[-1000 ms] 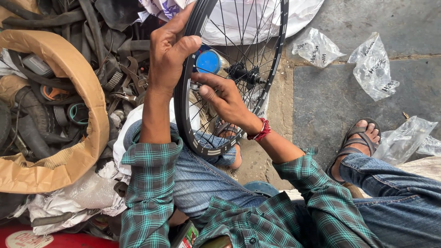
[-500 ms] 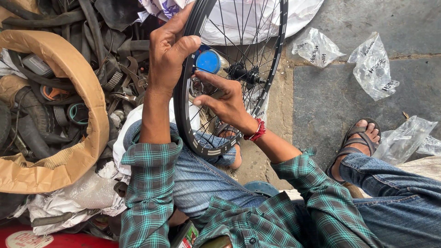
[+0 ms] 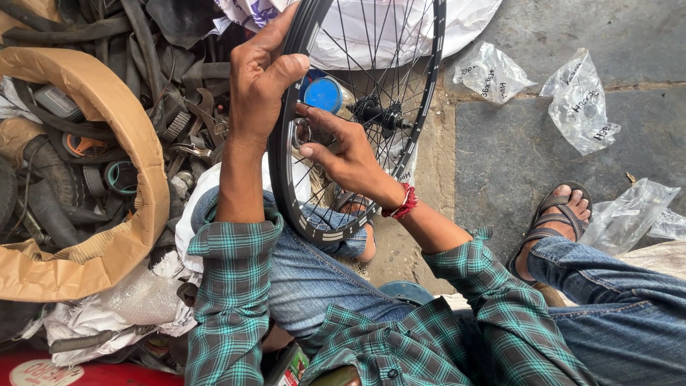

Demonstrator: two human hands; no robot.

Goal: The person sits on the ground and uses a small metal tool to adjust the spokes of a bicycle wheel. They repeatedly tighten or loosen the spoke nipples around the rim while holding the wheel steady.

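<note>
A black bicycle wheel [image 3: 421, 107] with thin spokes stands upright, its lower rim resting on my left knee. My left hand [image 3: 261, 78] grips the rim from the outside, thumb over the edge. My right hand [image 3: 343, 154] reaches through the spokes and pinches a small metal spoke tool [image 3: 301, 134] against the inner side of the rim. The black hub [image 3: 371, 111] sits in the middle, and a blue round lid [image 3: 323, 93] shows behind the spokes.
A torn cardboard box [image 3: 121, 164] full of old tyres, tubes and parts is on the left. Crumpled clear plastic bags [image 3: 579, 100] lie on the stone floor to the right. My sandalled foot [image 3: 554, 221] rests there; white sheeting [image 3: 464, 21] lies behind the wheel.
My right hand's fingers have shifted slightly at the rim, turning the small tool. The wheel and my left hand have stayed almost still.
</note>
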